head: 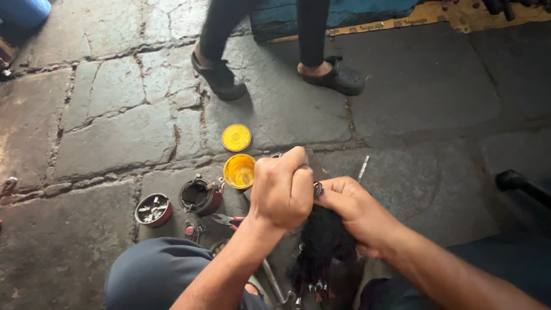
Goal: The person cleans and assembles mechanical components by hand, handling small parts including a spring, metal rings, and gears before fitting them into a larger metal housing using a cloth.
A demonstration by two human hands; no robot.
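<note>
Your left hand (282,189) is closed in a fist, its grip wrapped around a metal tool whose tip just shows above the knuckles. Your right hand (351,208) has its grip shut on a black, greasy part (321,244) that hangs below both hands, between your knees; small metal pieces show at its lower end. Just left of your left grip stands an open yellow tin (239,170), with its yellow lid (236,137) lying beyond it on the stone floor (103,115). Further left sit a dark round housing (200,196) and a small round container (153,209) of metal bits. Red-handled pliers (228,219) lie below the left wrist. Another person's feet stand well beyond.
</note>
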